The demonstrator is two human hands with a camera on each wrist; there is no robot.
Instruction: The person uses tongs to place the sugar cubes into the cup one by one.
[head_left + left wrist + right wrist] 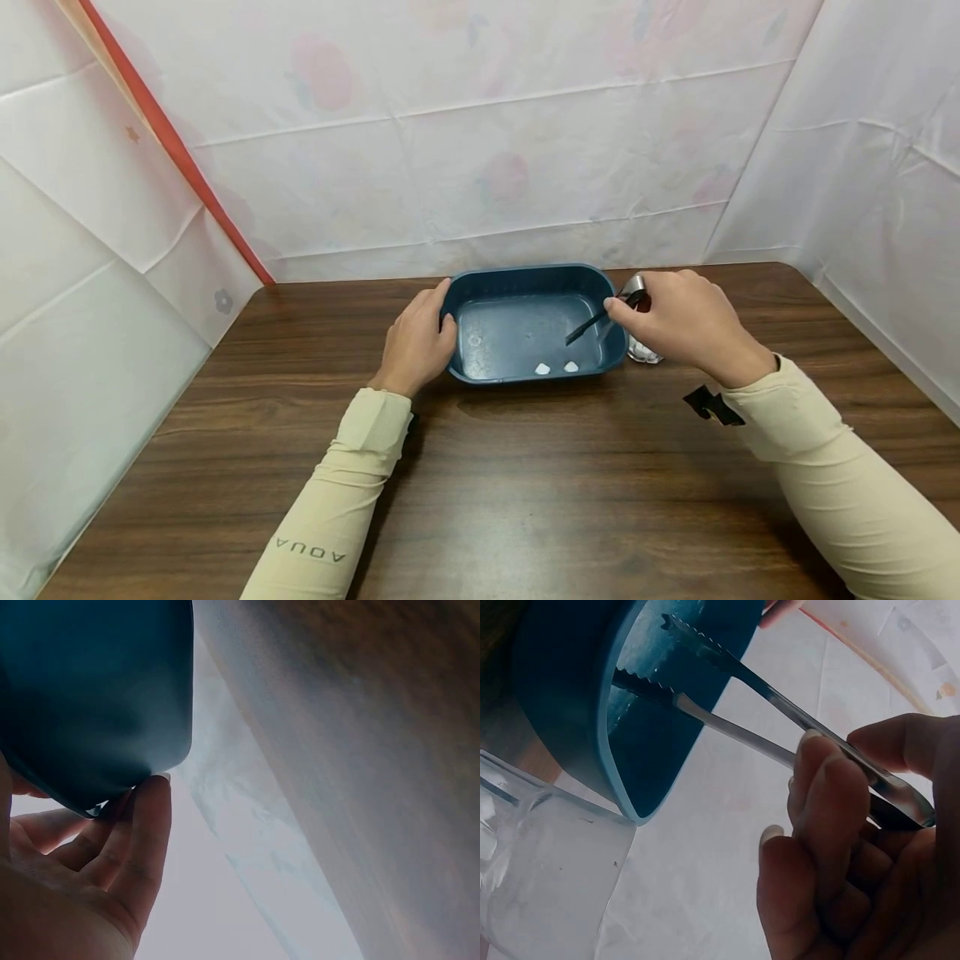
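A dark blue rectangular basin point(498, 325) with rounded corners stands near the far edge of the table. My left hand point(416, 342) grips its left end, thumb over the rim and fingers against the outside wall. In my right hand point(686, 321) I hold metal tongs point(769, 694) with dark serrated tips, pinched between thumb and fingers. Their tips reach over the right part of the basin and stand apart, with nothing between them in the right wrist view. Two small white pieces, one point(542, 368) left of the other point(571, 367), lie along the basin's near side.
A clear container point(555, 855) stands right beside the basin's right end, mostly hidden under my right hand in the head view. The brown wood-grain table point(495, 500) stretches toward me. Pale printed sheets point(450, 150) hang behind and on both sides.
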